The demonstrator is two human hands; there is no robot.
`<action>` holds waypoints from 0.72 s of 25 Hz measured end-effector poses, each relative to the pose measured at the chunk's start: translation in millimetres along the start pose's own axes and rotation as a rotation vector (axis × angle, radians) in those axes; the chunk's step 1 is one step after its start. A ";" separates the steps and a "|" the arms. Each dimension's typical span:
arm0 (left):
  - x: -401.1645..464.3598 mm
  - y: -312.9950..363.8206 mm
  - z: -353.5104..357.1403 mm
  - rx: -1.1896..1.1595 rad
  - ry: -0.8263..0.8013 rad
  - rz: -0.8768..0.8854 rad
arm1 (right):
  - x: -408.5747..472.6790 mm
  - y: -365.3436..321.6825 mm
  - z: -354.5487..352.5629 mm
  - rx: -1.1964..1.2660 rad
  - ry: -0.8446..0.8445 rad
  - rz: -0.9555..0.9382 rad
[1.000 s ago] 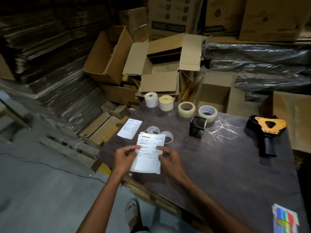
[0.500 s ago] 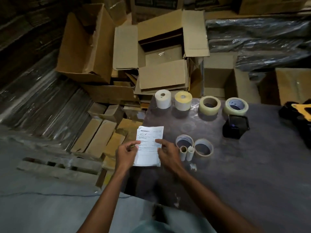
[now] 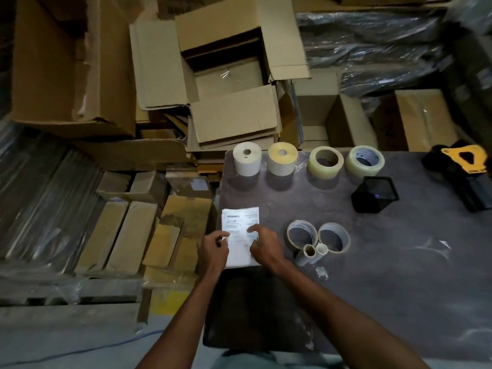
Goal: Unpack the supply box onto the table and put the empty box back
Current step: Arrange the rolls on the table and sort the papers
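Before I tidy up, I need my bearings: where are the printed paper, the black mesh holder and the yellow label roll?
printed paper [image 3: 241, 222]: head view, upper printed area.
black mesh holder [image 3: 374, 195]: head view, front wall.
yellow label roll [image 3: 282, 158]: head view, top face.

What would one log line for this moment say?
left hand: on papers | right hand: on papers | papers: flat on table | box: open, behind table
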State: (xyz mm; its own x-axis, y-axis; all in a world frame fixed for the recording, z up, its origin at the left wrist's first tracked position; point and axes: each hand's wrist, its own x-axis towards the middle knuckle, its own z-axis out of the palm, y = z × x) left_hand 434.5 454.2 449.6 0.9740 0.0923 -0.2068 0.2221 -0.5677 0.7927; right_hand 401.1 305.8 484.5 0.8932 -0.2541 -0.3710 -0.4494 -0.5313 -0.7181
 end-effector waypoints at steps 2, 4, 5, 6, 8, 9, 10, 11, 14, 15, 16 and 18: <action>1.1 -5.4 1.8 0.014 0.002 -0.009 | 1.4 3.3 6.0 -0.016 -0.026 0.002; 3.1 -8.6 1.0 0.047 0.000 0.014 | 0.4 6.9 11.8 -0.032 -0.045 0.007; 4.0 -9.7 -0.3 0.068 0.003 0.038 | 1.3 8.8 14.8 -0.047 -0.036 0.009; 4.4 -10.4 -1.8 0.086 0.007 0.067 | 1.9 9.8 16.0 -0.074 -0.013 0.012; 4.6 -12.5 -3.9 0.097 0.008 0.105 | 2.5 12.2 17.3 -0.132 0.032 0.017; 3.7 -12.2 -4.3 0.088 -0.004 0.103 | 1.3 11.9 17.7 -0.146 0.041 0.018; 2.8 -11.2 -4.0 0.082 -0.023 0.091 | -0.6 10.9 18.8 -0.148 0.039 0.022; 1.8 -9.7 -3.2 0.085 -0.040 0.084 | -2.4 9.9 20.8 -0.140 0.038 0.020; -0.8 -5.3 -2.1 0.089 -0.067 0.077 | -6.4 6.5 24.5 -0.124 0.009 0.007; -1.2 -4.0 -2.6 0.085 -0.077 0.077 | -6.4 7.2 23.4 -0.121 0.004 -0.002; -1.5 -3.2 -3.0 0.082 -0.077 0.077 | -7.1 8.1 21.0 -0.118 -0.001 -0.008; -5.6 -1.5 -2.5 0.099 -0.033 0.089 | -10.3 9.5 14.3 -0.113 0.000 -0.023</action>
State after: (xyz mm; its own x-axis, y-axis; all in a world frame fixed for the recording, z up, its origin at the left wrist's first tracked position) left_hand 428.8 456.6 450.9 0.9873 0.0118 -0.1586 0.1280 -0.6507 0.7484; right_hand 387.4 315.0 473.1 0.9034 -0.2410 -0.3547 -0.4241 -0.6245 -0.6558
